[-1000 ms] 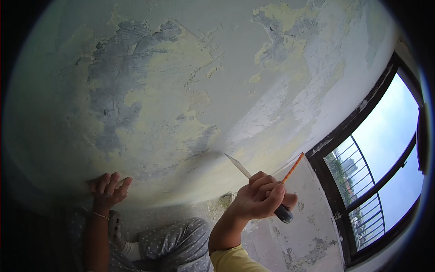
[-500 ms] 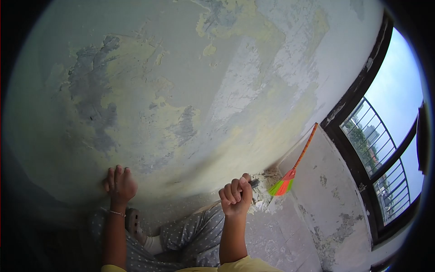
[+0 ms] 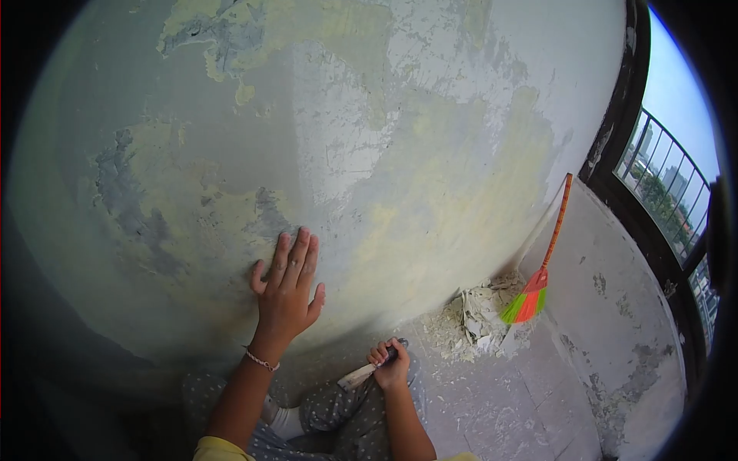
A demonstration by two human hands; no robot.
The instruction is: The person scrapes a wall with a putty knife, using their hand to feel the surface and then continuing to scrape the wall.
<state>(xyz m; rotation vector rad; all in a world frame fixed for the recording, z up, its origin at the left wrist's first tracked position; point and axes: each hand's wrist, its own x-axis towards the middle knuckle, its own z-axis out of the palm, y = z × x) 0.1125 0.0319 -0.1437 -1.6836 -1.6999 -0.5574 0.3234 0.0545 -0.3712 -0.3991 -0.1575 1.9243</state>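
My left hand point(image 3: 287, 288) lies against the patchy wall point(image 3: 338, 154), its fingers stretched out and spread. A bracelet circles that wrist. Low over my lap, my right hand point(image 3: 392, 369) is wrapped round a scraper point(image 3: 357, 378). The tool's dark handle end pokes out past the thumb, and its flat, whitish end points left and down. Under that hand are my grey dotted trousers point(image 3: 338, 419). Grey, yellow and white layers show where the wall surface has come off around my left hand.
A broom point(image 3: 529, 298) with orange and green bristles leans in the corner at the right. Beside it, flaked debris point(image 3: 480, 315) is heaped on the floor point(image 3: 500, 407). A dark-framed window point(image 3: 649, 184) with an outside railing stands far right.
My left hand has moved right and up along the wall, its fingers now stretched. My right hand has dropped toward my lap with the scraper. The view has shifted.
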